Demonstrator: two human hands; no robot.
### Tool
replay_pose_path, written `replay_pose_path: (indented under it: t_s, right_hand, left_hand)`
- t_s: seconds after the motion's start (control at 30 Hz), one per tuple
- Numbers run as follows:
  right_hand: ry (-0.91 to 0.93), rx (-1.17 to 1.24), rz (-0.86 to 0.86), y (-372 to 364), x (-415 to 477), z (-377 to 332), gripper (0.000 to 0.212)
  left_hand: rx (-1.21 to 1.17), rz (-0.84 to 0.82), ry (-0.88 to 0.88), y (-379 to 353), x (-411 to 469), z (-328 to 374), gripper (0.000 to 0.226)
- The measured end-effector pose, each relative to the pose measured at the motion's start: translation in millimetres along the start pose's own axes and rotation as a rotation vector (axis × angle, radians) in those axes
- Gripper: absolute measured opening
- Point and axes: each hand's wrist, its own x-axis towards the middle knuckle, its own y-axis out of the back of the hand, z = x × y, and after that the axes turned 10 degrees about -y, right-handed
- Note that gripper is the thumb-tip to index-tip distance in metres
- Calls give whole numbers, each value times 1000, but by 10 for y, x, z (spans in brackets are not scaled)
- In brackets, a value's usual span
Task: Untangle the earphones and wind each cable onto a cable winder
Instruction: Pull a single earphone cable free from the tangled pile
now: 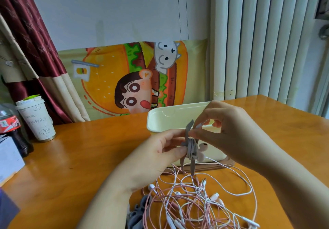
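Observation:
My left hand grips a grey cable winder held above the table, with a pale cable coiled round its middle. My right hand pinches the end of that cable at the top of the winder, next to its upper grey flap. Below my hands, a tangle of pink and white earphone cables lies on the orange table, with earbuds, plugs and in-line remotes mixed in. More grey winders lie at the tangle's left edge, partly covered by my left forearm.
A cream plastic box stands open just behind my hands. At the far left are a white paper cup, a cola bottle and a grey box. A cartoon poster and curtains back the table.

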Motion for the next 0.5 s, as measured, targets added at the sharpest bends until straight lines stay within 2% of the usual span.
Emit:
replay_pose_path:
  t_s: [0.17,0.33,0.5]
  right_hand:
    - [-15,153,35,18,22,14,35]
    - [-49,321,34,43,29,40,27]
    - [-80,351,92,7,27,40,29]
  left_hand:
    - [-308,-9,33,-15,-11,-10,39]
    - [-534,12,-14,-9,-9,25,41]
    - [-586,60,-9,-37,-1,50,40]
